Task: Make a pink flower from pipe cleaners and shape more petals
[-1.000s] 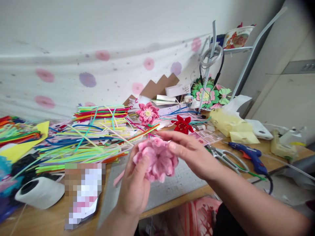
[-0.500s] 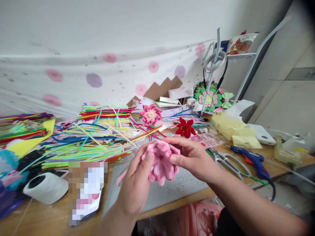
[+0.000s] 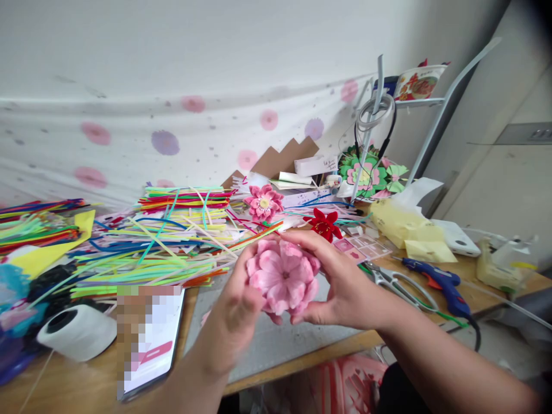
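The left hand (image 3: 235, 313) cups one side, thumb blurred and grip unclear; the right hand (image 3: 350, 287) grasps the opposite edge of a round, layered, fuzzy pink flower (image 3: 281, 277) above a flat grey mat (image 3: 319, 339). Petal arranging seems in hand, calling for light pressure next. The flower's open centre faces the viewer; its round face shows no long axis.

Soft, fuzzy, matt petals on the pink flower (image 3: 284, 276), above a dull grey cutting mat (image 3: 310, 345).
The bench (image 3: 64, 385) is smooth wood-look; at left, pipe cleaners (image 3: 142, 276) have a fuzzy nap, the thread cone (image 3: 84, 333) looks matt, and the phone (image 3: 166, 339) has a smooth, glassy screen. Far off, the red flower (image 3: 324, 224) is velvety, the dotted curtain (image 3: 207, 132) thin creased cloth, and the cardboard (image 3: 280, 158) flat and matt. At right, the glue gun (image 3: 452, 287) is smooth blue plastic.
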Motion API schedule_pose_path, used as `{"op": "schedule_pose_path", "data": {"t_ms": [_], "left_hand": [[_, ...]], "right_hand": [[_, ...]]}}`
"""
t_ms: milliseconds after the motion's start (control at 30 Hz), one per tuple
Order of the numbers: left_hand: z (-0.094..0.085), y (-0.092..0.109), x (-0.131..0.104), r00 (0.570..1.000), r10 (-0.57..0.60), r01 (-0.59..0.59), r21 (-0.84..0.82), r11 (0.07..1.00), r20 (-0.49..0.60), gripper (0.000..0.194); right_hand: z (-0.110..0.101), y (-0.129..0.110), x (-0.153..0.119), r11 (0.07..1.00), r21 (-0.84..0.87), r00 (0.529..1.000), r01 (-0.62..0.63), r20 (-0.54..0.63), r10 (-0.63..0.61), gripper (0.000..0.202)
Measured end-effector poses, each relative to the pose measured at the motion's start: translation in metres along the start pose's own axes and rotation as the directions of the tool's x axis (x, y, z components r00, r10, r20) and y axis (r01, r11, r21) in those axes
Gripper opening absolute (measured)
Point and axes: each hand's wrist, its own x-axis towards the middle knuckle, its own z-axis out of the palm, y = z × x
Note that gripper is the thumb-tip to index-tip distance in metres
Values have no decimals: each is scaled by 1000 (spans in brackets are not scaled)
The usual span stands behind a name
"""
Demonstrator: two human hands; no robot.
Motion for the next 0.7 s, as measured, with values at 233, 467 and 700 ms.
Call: {"op": "schedule_pose_path", "data": {"t_ms": [233,467,700], "left_hand": [[-2,8,1,992,77,-111,417,902,98,94],[-3,2,1,990,107,-142,614,776,93,63],[-22,-1,6,981,167,-193,566,801,98,127]], "right_hand": [[5,2,-1,1000,6,995,-17,-97,18,85],[10,6,-2,998,55,993,-10,-118,16,66],[15,4,-4,967,248,981,-65,-162,107,77]]}}
